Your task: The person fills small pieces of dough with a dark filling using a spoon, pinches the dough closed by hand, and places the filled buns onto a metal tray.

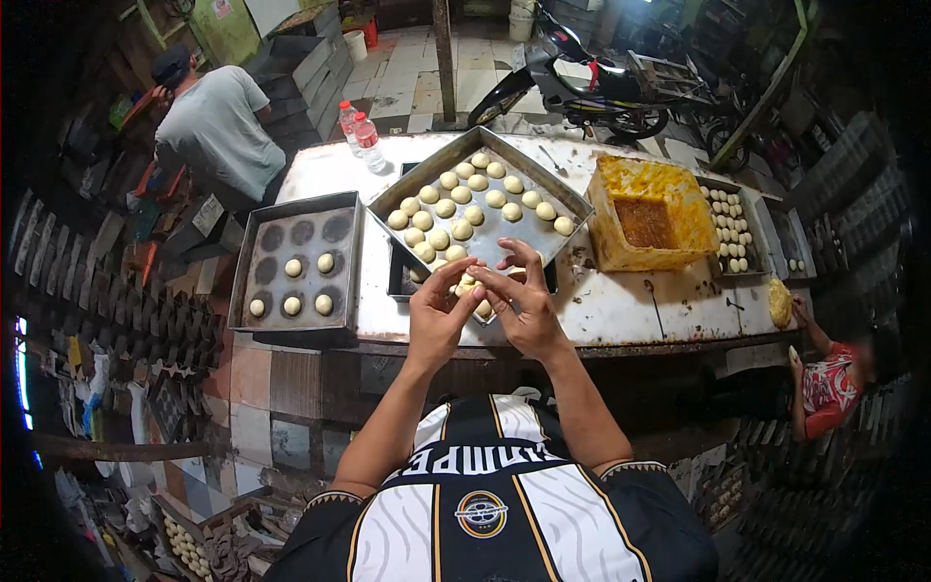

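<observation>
My left hand (442,312) and my right hand (525,308) meet over the near corner of a square metal tray (529,236). Between the fingertips of both is a small piece of pale dough (467,283), partly covered by the fingers. Both hands are closed around it in a pinch, though a couple of right fingers stick out loosely. Several round dough balls (445,208) lie spread over the tray, which sits turned cornerwise on top of another tray. The corner nearest me is partly hidden behind my hands.
To the left stands a metal tray (339,254) with several dough balls. On the right are a yellow-smeared tub (621,254) of brown filling and another dough tray (752,264). Two bottles (368,144) stand behind. One person (215,131) sits far left, another (829,383) at right.
</observation>
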Available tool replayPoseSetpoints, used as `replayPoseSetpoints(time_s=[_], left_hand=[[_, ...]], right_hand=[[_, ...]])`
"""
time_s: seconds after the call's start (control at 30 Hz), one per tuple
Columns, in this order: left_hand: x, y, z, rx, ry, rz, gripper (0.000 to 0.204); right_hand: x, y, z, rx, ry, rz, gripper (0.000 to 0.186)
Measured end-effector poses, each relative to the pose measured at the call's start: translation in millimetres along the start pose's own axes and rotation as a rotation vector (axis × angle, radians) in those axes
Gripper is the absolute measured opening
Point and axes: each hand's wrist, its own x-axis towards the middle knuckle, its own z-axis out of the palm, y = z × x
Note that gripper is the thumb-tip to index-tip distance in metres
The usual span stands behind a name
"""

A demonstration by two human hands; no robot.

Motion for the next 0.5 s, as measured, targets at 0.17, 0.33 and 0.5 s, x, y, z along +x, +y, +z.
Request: replayPoseSetpoints(time_s=[0.17,0.33,0.5], left_hand=[[-2.3,-4.6,2.0,0.056,0.057,0.055,0.039],[-5.4,-0.4,5.9,0.203,0.087,0.049,0.026],[-2.0,2.0,-7.8,0.658,0.019,0.389,0.027]], right_hand=[[-2.7,1.3,4.2,-0.038,-0.013,-0.031,0.032],[-15.9,12.1,36.0,0.674,0.198,0.317,0.043],[-24.1,1.8,44.9,1.226,0.225,0.602,0.029]])
